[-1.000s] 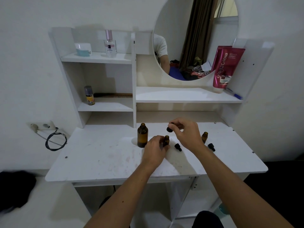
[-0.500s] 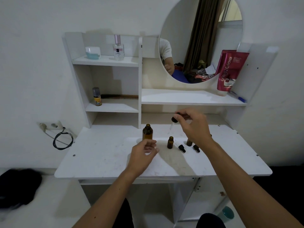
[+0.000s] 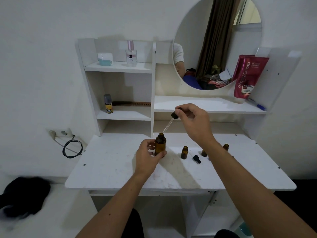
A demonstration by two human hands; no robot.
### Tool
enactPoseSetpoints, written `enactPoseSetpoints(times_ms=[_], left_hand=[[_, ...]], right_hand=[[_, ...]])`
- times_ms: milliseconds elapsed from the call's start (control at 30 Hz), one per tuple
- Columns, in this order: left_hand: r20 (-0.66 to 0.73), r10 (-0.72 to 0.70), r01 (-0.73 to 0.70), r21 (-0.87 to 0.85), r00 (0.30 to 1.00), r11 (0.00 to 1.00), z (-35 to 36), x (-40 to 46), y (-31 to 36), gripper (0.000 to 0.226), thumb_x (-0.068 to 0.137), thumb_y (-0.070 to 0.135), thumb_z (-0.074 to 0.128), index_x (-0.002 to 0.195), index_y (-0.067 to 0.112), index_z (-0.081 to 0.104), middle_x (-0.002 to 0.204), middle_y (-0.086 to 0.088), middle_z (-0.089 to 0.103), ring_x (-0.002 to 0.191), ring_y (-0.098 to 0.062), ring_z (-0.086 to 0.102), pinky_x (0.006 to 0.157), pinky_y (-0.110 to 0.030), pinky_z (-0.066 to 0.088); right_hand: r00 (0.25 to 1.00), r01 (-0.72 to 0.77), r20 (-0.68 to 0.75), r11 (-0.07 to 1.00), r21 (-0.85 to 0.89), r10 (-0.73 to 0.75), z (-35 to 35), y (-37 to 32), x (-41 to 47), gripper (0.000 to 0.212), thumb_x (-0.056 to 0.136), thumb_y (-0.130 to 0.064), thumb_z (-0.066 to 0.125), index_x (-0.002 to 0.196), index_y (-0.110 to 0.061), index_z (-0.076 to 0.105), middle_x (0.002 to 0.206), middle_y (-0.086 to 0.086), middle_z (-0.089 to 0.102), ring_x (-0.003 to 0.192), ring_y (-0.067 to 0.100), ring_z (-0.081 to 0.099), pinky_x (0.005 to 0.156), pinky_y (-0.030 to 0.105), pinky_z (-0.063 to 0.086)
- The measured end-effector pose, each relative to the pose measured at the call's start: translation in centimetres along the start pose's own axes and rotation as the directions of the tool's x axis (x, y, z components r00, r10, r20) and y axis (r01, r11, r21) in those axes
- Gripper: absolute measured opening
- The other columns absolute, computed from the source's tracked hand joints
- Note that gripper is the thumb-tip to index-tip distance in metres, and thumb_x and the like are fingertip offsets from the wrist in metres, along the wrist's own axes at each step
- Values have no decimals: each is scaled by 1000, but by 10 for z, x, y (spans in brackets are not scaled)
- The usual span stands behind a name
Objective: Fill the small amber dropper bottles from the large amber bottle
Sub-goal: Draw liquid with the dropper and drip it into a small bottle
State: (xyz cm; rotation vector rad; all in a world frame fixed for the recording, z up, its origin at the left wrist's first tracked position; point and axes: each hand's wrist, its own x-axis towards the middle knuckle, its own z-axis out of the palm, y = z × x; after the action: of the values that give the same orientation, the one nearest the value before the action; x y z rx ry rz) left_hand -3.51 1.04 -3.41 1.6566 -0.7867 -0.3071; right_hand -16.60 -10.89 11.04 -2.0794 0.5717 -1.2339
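You're working in pretty dim, flat indoor light, a bit grey-green overall. Your arms throw soft shadows across the scuffed white desk top point(image 3: 109, 162), slanting down to the right. The wide lens bends the white shelf unit point(image 3: 120, 67) outward near the edges. The black bundle of cloth point(image 3: 24, 196) at lower left looks smeared and blurry.
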Motion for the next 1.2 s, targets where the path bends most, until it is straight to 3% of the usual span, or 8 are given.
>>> enactPoseSetpoints(times_ms=[267, 467, 667, 933, 1200], left_hand=[[4, -31, 31, -14, 1000, 999, 1, 2, 1, 48, 81, 28, 86, 120, 24, 59, 117, 7, 69, 102, -13, 66, 92, -32, 59], [9, -24, 24, -24, 1000, 999, 1, 3, -3, 51, 80, 30, 86, 122, 22, 59, 118, 8, 68, 103, -12, 66, 92, -29, 59], [1, -3, 3, -10, 1000, 1000, 2, 3, -5, 49, 81, 30, 86, 122, 22, 60, 117, 9, 69, 103, -12, 66, 90, -27, 58], [-15, -12, 12, 30, 1000, 999, 5, 3, -9, 49, 82, 31, 85, 123, 27, 58, 120, 9, 67, 104, -15, 66, 92, -29, 59], [-91, -18, 29, 123, 996, 992, 6, -16, -1, 55, 80, 39, 85, 121, 30, 51, 117, 12, 58, 92, -12, 62, 77, -13, 49]], right_hand=[[998, -28, 60, 1000, -10, 28, 17, 9, 0, 14, 97, -21, 73, 108, -13, 77, 100, -5, 76, 92, 3, 70, 85, 12, 53], [967, -11, 251, 987, -163, 52, 34, 16, -4, 14, 97, -24, 73, 108, -16, 76, 92, -14, 70, 84, -7, 64, 76, 1, 46], [934, -51, 334, 973, -223, 126, 47, 31, -13, 15, 96, -22, 72, 109, -17, 79, 93, -12, 73, 83, -6, 65, 72, -1, 46], [944, -90, 300, 982, -169, 138, 39, 35, -17, 20, 96, -22, 73, 116, -21, 76, 102, -13, 74, 95, -1, 69, 82, 7, 52], [971, -68, 216, 982, -177, 106, 2, 44, -31, 20, 97, -23, 73, 115, -18, 77, 104, -12, 76, 95, -2, 69, 80, 3, 50]])
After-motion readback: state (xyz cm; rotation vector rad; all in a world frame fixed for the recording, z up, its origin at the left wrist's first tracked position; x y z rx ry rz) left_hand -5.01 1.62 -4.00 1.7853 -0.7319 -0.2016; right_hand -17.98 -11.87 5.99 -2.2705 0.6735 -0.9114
